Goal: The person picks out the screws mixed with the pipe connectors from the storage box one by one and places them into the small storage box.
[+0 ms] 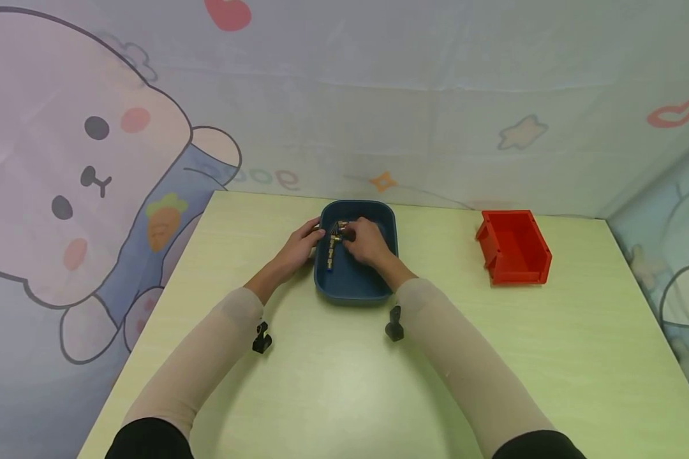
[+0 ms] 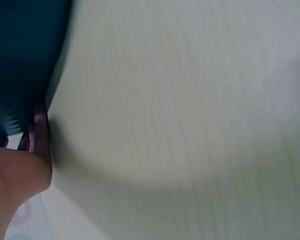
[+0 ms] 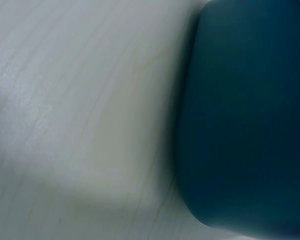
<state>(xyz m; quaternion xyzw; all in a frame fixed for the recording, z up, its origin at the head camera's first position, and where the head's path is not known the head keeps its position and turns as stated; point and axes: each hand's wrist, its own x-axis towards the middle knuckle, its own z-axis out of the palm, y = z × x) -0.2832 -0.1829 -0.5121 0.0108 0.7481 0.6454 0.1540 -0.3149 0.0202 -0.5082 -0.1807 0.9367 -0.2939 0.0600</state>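
A dark blue tray (image 1: 353, 294) stands near the table's back edge. Several small brass-coloured metal pieces, like fittings (image 1: 330, 254), lie in its left and back part, one with a blue end. My left hand (image 1: 294, 250) grips the tray's left wall, thumb at the rim and fingers along the outside; the left wrist view shows these fingers (image 2: 40, 132) against the tray wall. My right hand (image 1: 369, 242) reaches into the tray, fingers curled down and pinching at the brass pieces, which they partly hide. The right wrist view shows only the outer wall of the tray (image 3: 245, 120) and tabletop.
A red open-front bin (image 1: 517, 252) stands on the right of the light wood-grain table (image 1: 333, 382). Behind the table hangs a printed cloth (image 1: 413, 115) with a cartoon bear. Small black camera mounts (image 1: 395, 324) hang below both wrists.
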